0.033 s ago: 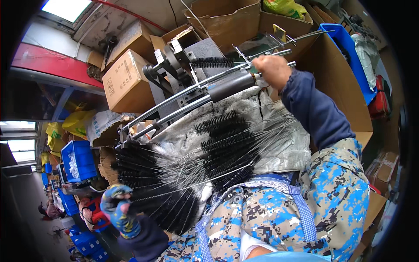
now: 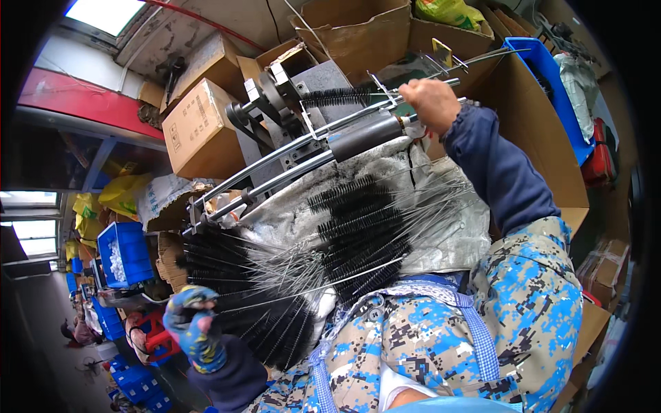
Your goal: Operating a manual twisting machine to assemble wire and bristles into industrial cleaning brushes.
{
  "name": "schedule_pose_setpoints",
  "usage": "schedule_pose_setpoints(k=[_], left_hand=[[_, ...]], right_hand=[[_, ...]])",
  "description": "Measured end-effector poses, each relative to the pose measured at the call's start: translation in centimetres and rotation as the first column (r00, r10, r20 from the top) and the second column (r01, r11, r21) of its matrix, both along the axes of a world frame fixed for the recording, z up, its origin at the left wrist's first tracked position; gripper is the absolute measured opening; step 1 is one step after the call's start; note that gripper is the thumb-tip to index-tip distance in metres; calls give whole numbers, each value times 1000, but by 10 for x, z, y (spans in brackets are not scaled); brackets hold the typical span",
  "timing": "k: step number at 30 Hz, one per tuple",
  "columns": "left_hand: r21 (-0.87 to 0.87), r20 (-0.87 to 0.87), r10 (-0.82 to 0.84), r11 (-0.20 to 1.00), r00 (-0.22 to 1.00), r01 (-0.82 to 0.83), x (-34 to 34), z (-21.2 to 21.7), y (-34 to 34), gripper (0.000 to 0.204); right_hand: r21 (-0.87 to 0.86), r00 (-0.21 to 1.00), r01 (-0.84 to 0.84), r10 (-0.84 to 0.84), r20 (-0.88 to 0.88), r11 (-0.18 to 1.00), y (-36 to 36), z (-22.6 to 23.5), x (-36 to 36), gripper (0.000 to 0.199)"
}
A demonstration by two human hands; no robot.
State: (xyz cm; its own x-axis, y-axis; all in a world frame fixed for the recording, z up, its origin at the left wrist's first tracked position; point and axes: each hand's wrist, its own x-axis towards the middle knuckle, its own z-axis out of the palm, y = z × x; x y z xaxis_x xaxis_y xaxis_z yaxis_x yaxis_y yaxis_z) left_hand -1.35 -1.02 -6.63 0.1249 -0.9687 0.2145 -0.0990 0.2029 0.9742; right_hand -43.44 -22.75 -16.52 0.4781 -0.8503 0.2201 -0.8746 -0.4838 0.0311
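Note:
My right hand [image 2: 432,103], bare with curled fingers, is at the right end of the metal rods [image 2: 323,129] of a bench machine [image 2: 282,117]. What lies inside its grip is hidden. A black bristle brush [image 2: 336,98] lies along the machine, left of this hand. My left hand [image 2: 193,323], in a blue and yellow patterned glove, is closed at the lower left. From its fingers a long thin wire [image 2: 310,289] runs right across the pile. Black twisted-wire brushes [image 2: 361,237] with bare wire stems lie in bunches on a whitish sheet [image 2: 441,241] before me.
Behind the machine stand cardboard boxes [image 2: 200,131], with a large open carton [image 2: 533,131] on the right. A blue crate [image 2: 551,96] is beyond it. Another blue bin [image 2: 124,255] with white pieces stands at the left. A dark cylinder [image 2: 365,136] sits under the rods.
My left hand has shifted slightly to the right, and the wire's near end has moved with it. My right hand has risen a little at the rod ends. The brush piles look unchanged.

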Motion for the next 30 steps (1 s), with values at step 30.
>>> schedule_pose_setpoints(k=[30], left_hand=[[515,820,-542,839,-185,-173,-45,-18,8,81]], right_hand=[[-169,950,-196,230,212,966,52,15,83,8]])
